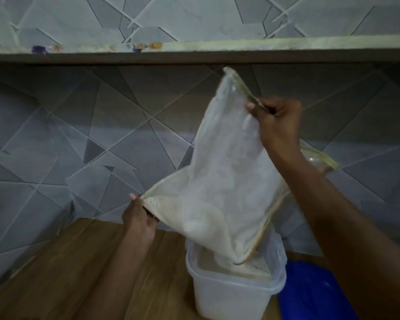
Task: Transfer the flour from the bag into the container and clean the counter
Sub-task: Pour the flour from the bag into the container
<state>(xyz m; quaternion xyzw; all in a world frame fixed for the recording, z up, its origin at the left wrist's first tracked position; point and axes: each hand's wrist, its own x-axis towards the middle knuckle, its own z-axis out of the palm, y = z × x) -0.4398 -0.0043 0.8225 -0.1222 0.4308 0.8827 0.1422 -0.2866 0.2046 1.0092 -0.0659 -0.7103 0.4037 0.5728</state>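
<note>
Your two hands hold a large translucent plastic bag (226, 181) upside down in the head view. Your left hand (138, 218) pinches one corner of the bag at lower left, thumb and fingers closed on the plastic edge. Your right hand (276, 118) is raised higher at right, its fingers curled round the bag's upper edge, and your right forearm crosses in front of the bag's right side.

Stretched between your hands, the bag hangs tilted, its lowest corner pointing down into an open container (231, 294). That corner sits inside the container's mouth, close to or touching the flour (231, 269) there; you cannot tell which. White flour dust coats the inside of the bag, and a little flour gathers near the low corner.

Made of cloudy white plastic and rectangular in shape, the container stands on a wooden table (79, 273) with a plank grain. It is filled with pale flour nearly to the rim.

Just right of the container lies a bright blue object (314, 289), partly hidden under your right arm; its shape is unclear.

Behind everything rises a wall (79, 135) of grey tiles with angular line patterns. A shelf (148, 55) runs across the top of the view, above the bag.
</note>
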